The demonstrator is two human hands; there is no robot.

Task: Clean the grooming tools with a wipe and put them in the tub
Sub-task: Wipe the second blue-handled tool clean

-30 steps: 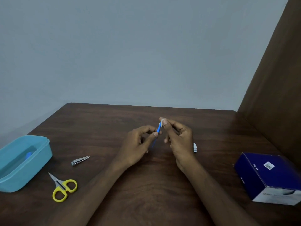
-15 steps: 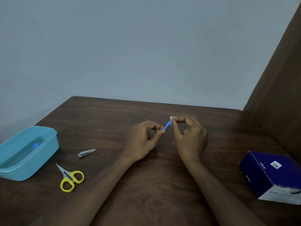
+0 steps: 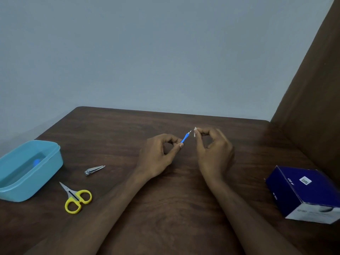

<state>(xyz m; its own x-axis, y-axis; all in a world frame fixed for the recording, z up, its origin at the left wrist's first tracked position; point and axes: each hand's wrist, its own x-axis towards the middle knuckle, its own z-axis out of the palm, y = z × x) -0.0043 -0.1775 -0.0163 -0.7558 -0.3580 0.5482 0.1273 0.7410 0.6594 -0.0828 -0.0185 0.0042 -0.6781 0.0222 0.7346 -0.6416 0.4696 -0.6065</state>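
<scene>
Above the wooden table [image 3: 165, 208] at frame centre, the right hand [image 3: 213, 153], pinching a white wipe [image 3: 195, 133], has just drawn clear of the blue cuticle tool [image 3: 185, 138] pinched by the left hand [image 3: 158, 155], suggesting it is wiped and bound for the lower-left teal tub [image 3: 53, 162].

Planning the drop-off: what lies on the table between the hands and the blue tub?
In the head view, a small metal nail clipper and yellow-handled scissors lie between the hands and the light-blue plastic tub.

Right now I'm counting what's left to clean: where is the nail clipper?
In the head view the nail clipper lies on the table's left side, between the blue tub and the left hand, just beyond the yellow scissors.
</scene>
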